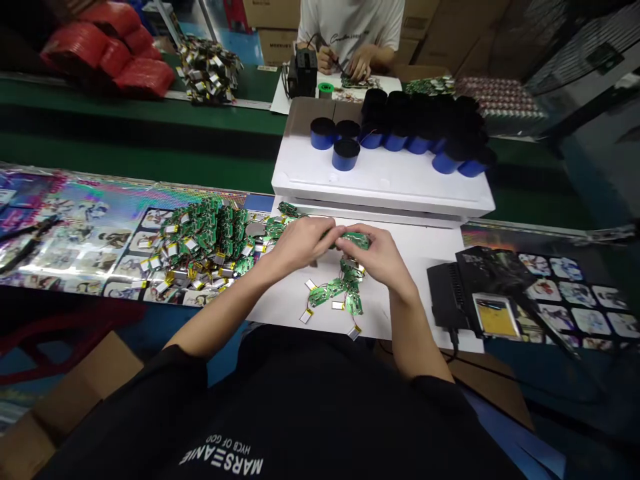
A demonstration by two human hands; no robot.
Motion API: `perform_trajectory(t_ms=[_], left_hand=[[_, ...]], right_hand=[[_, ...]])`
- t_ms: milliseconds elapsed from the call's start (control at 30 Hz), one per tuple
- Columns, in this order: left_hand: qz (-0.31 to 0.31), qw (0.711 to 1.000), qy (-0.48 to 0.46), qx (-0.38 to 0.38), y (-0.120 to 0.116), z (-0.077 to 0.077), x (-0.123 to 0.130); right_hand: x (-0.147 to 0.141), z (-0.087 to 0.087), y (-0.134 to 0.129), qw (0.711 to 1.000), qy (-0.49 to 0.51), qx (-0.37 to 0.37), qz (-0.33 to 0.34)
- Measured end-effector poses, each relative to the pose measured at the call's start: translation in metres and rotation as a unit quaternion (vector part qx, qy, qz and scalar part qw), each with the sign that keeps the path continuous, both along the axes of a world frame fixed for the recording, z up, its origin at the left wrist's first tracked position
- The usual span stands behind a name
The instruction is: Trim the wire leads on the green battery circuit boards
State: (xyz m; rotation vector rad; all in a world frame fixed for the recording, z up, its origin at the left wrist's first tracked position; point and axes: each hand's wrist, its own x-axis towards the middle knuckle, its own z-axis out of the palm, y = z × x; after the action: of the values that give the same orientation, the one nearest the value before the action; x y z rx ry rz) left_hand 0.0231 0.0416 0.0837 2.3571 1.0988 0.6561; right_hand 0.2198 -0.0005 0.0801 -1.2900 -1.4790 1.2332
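Observation:
Both hands meet over the white work surface (280, 300). My right hand (375, 257) is closed on a green circuit board (357, 238), whose edge shows between thumb and fingers. My left hand (305, 241) has its fingers bent together at the left end of that board; whatever lies under its fingertips is hidden. Just below the hands lies a small cluster of green boards (327, 291), with silver battery packs (338, 305) wired to them. Left of my left hand stands a big heap of similar boards (200, 233) with batteries.
Ahead is a white foam block (380, 183) carrying several blue cylinders (345, 155) with black tops. A black device (447, 297) and a tray with a yellow sponge (495, 317) stand at right. Across the bench sits a co-worker (353, 33). Black pliers (27, 243) lie far left.

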Motion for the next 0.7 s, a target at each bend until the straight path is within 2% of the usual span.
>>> perform_trajectory(t_ms=[67,167,267,333,367,433,533,633,700], left_hand=[[0.036,0.997,-0.039,-0.061,0.009,-0.004,-0.006],[0.061,0.978,-0.152,-0.13,0.022,-0.009,-0.015],[0.066,0.932,-0.286,-0.215,0.031,-0.014,-0.019],[0.059,0.901,-0.33,-0.275,0.036,-0.018,-0.02],[0.062,0.896,-0.335,-0.284,0.039,-0.02,-0.022],[0.106,0.92,-0.302,-0.226,0.044,-0.024,-0.026],[0.186,0.972,-0.14,-0.046,0.053,-0.032,-0.034],[0.187,0.981,0.009,0.051,0.057,-0.04,-0.039],[0.181,0.979,0.046,0.075,0.053,-0.043,-0.041]], right_hand=[[-0.011,-0.006,0.013,0.996,0.08,-0.04,0.014],[-0.028,-0.017,0.029,0.979,0.187,-0.078,0.02],[-0.046,-0.028,0.043,0.946,0.292,-0.133,0.034],[-0.055,-0.034,0.053,0.931,0.332,-0.147,0.045],[-0.058,-0.037,0.057,0.933,0.329,-0.14,0.042],[-0.06,-0.044,0.065,0.964,0.246,-0.097,0.022],[-0.058,-0.05,0.075,0.997,0.072,-0.029,0.001],[-0.045,-0.047,0.074,0.998,-0.053,0.02,0.01],[-0.029,-0.04,0.063,0.986,-0.15,0.068,0.008]])
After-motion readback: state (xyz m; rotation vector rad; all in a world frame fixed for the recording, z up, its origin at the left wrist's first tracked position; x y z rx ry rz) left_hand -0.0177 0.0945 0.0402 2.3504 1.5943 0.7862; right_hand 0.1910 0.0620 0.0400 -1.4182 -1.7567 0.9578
